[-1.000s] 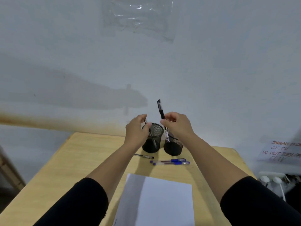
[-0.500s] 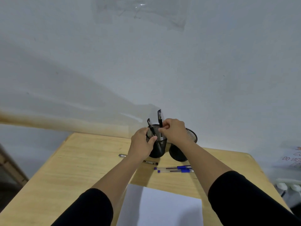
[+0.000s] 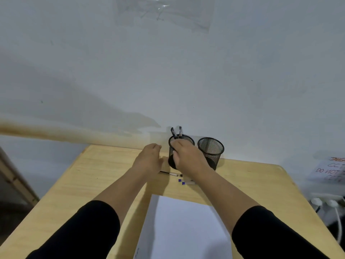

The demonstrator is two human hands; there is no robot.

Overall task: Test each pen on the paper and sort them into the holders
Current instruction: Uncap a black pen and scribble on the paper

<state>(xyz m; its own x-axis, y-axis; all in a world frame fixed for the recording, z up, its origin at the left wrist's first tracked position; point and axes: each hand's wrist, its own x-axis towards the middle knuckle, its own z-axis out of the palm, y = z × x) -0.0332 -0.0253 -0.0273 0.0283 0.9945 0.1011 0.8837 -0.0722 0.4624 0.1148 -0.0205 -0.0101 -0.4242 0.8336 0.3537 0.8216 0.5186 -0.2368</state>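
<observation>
Fingers (image 3: 174, 146) rest against black mesh holder (image 3: 188, 139) containing two pens (image 3: 176, 132).

Black mesh holders (image 3: 211, 150), black pens (image 3: 176, 132), white paper (image 3: 186, 230), light wood table (image 3: 93, 174).

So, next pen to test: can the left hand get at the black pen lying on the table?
Probably yes. The left hand hovers open just left of the black pen, and nothing lies between them; the right hand is at the left holder behind it.
</observation>
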